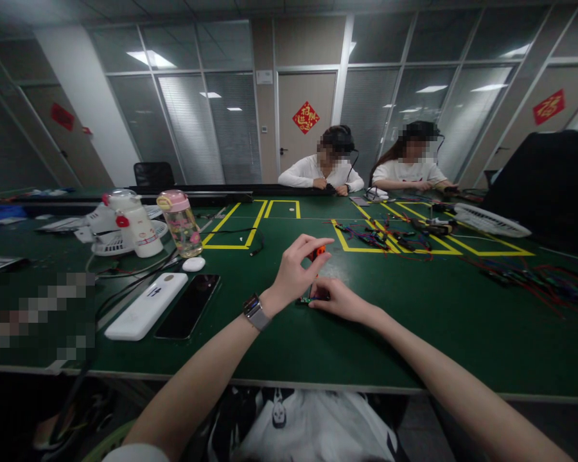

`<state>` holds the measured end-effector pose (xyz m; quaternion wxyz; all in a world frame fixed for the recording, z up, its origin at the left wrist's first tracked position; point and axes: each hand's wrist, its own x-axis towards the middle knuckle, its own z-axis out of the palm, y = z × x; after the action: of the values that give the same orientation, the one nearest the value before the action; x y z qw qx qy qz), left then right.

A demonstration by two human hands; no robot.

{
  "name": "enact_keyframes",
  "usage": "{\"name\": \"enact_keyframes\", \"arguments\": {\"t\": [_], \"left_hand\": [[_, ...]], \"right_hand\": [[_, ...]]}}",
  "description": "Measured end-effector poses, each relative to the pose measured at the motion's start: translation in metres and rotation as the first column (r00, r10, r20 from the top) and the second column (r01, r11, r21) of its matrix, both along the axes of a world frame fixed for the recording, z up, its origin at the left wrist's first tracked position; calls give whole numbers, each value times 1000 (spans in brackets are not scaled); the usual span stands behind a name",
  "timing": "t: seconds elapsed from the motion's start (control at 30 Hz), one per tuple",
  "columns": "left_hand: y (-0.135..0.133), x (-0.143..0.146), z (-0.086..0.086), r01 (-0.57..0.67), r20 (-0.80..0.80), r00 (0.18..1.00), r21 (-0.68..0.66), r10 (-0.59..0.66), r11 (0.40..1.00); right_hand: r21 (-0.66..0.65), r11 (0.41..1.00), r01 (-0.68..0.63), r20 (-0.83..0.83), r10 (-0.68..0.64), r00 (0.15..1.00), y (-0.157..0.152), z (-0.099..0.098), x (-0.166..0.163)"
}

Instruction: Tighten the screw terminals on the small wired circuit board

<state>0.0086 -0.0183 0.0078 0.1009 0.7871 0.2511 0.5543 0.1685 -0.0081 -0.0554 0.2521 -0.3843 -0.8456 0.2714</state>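
My left hand (295,268), with a watch (254,310) on its wrist, is closed around the orange and black handle of a screwdriver (321,251). The screwdriver stands nearly upright, its thin shaft pointing down at a small green circuit board (304,299) on the table. Thumb and fingers of my right hand (340,298) pinch the board's right side, where dark wires partly show under the fingers. Whether the tip touches a screw is too small to tell.
The green table (250,353) has yellow tape outlines. Left are a power bank (147,307), phone (189,306), earbud case (193,264) and two bottles (180,221) (137,224). Wired boards (366,235) and a wire heap (539,279) lie right. Two people (325,170) (409,170) sit opposite.
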Motion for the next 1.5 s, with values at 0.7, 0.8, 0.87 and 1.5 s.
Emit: {"name": "enact_keyframes", "arguments": {"t": [0.7,0.8,0.87,1.5], "left_hand": [[7,-2,-6,-32,26,999,-16,32,999],[7,-2,-7,-125,54,991,47,122,991],[7,-2,-6,-132,50,990,60,129,989],[2,-1,-4,21,29,999,30,-21,999]], "right_hand": [[37,998,-43,29,42,999,-2,4,0],[40,998,-44,31,43,999,-1,2,1],[45,998,-41,30,39,999,0,1,1],[39,997,-73,-35,74,997,1,-1,1]]}}
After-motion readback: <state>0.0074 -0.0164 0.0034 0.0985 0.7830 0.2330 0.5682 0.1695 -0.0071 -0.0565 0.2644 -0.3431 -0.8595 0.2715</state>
